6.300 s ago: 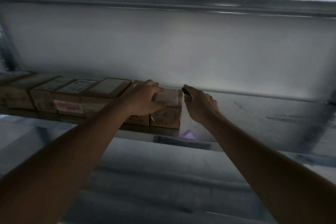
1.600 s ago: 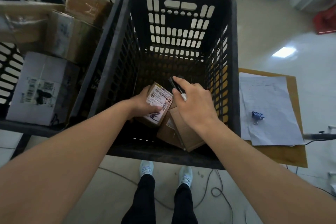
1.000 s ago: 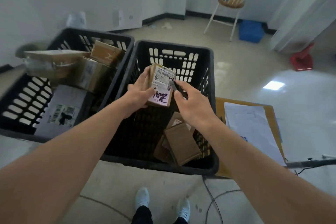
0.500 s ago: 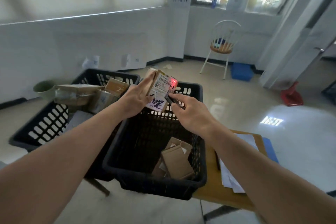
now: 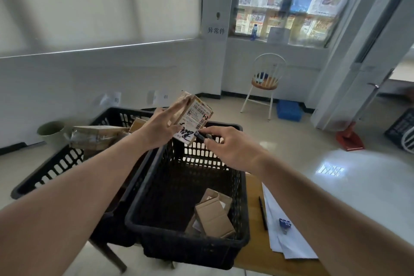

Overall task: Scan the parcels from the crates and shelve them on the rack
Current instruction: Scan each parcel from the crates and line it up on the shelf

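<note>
Above the near black crate (image 5: 156, 188), the left hand (image 5: 160, 129) holds 1 small parcel (image 5: 192, 116) with loosely curved fingers on its side and label face, while the right hand (image 5: 233, 151) pinches a small dark scanner (image 5: 200, 135) just beside the label. Such a light grip could let the parcel slip back into the crate, where 2 more parcels (image 5: 214, 216) lie. The scan may also fail, I think, if fingers cover the barcode.

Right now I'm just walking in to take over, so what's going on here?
A person is scanning parcels. The left hand holds a small labelled parcel up above the nearer black crate, label facing them. The right hand pinches a small dark scanner aimed at that label. Two cardboard parcels lie in that crate; more sit in the farther crate.
</note>
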`<state>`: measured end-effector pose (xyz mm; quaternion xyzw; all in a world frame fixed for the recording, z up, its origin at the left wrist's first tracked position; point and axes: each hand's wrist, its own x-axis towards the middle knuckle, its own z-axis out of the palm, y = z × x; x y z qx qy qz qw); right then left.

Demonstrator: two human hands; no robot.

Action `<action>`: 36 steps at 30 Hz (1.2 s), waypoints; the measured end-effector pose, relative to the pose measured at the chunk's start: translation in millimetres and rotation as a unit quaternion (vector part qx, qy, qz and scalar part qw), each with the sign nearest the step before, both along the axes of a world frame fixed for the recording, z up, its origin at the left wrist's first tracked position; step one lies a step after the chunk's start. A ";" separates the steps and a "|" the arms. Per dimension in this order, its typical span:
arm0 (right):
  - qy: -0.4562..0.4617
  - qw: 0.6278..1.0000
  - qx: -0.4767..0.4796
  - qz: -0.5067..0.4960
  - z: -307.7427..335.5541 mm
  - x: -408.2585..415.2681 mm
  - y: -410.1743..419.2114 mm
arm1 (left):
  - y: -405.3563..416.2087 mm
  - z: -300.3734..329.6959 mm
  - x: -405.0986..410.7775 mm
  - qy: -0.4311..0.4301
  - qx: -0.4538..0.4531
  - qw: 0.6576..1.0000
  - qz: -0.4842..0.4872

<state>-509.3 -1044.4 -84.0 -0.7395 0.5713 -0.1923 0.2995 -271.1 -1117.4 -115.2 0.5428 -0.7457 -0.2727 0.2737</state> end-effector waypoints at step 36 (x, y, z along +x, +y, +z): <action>-0.249 0.932 -0.209 -0.158 42.0 140.4 -76.4 | 11.0 88.1 92.8 0.222 -0.052 0.971 0.069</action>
